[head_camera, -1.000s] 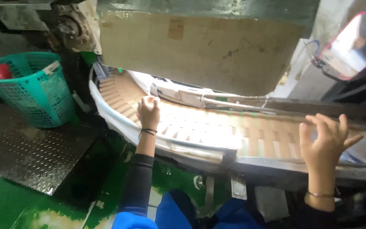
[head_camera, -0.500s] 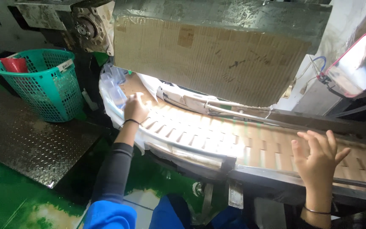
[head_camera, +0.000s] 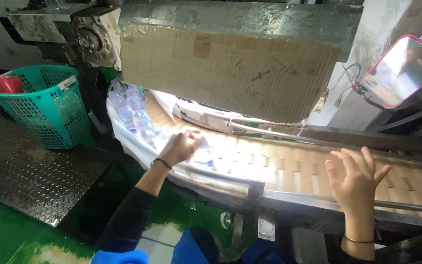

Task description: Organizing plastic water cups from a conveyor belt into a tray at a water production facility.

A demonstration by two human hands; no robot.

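On the lit conveyor belt (head_camera: pixel 289 164), the left hand (head_camera: pixel 181 146) closed loosely over one clear plastic bottle (head_camera: pixel 202 155); more bottles (head_camera: pixel 133 115) waited upstream, while the right hand (head_camera: pixel 355 178) hovered open, holding nothing.

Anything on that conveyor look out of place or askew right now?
Yes: clear plastic bottles are bunched in a jumble at the belt's left curve rather than in a line. One bottle lies tipped on the slat belt under the left hand. The right hand hovers open, holding nothing.
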